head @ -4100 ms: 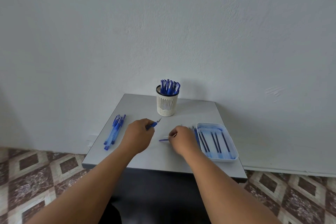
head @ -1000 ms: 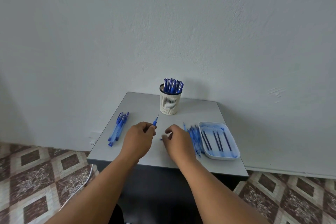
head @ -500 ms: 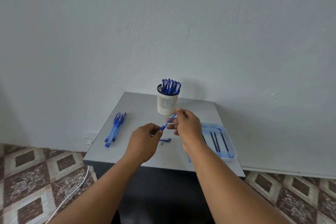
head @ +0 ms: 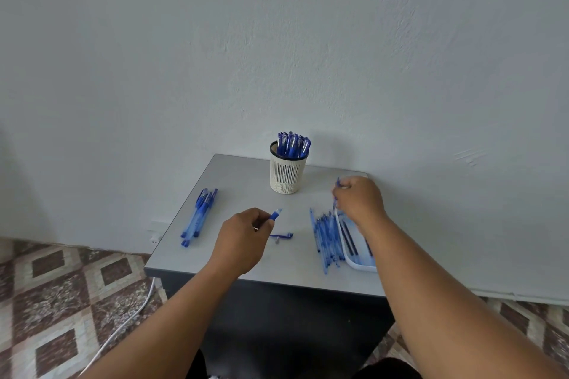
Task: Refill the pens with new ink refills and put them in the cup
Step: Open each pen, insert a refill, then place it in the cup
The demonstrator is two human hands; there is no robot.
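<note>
Left grip point(head: 243, 237) on pen barrel point(head: 275, 214), cup point(head: 288, 170) holding pens point(head: 293, 144)

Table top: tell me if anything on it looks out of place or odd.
Mostly tidy. One oddity: a loose blue pen cap with a small grey part beside it lies alone mid-table, apart from the pen bundle at the left and the spent refills by the tray.

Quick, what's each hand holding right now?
Left hand: grips a blue pen barrel.
Right hand: holds a thin refill above the tray.
</note>
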